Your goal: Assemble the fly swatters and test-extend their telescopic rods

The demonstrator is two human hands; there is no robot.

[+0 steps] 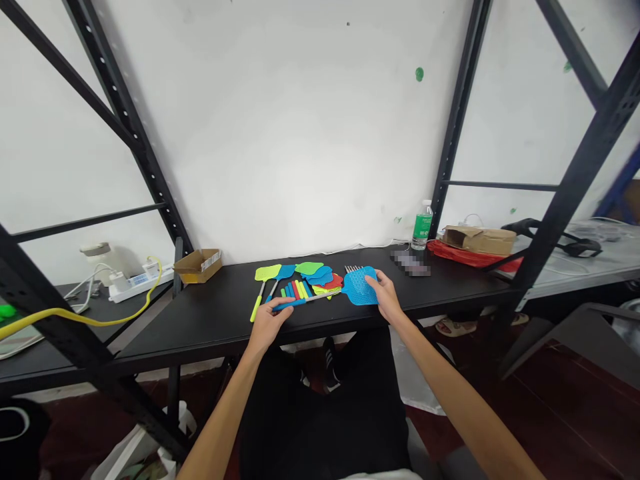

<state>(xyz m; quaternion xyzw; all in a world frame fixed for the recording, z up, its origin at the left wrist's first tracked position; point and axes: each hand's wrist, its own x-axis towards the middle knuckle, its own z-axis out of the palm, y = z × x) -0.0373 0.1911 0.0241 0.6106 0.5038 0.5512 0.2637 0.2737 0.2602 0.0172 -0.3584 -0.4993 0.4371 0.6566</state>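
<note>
Well, from where the person sits, the blue fly swatter is at twelve o'clock, over the table: the left hand grasps its grip towards eleven, the right hand pinches its mesh head towards one. I'd keep shaft and mesh aligned, pressing evenly, never bending either.

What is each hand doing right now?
Left hand: closed around the blue handle of a fly swatter.
Right hand: holding the same swatter's blue mesh head by its edge.
</note>
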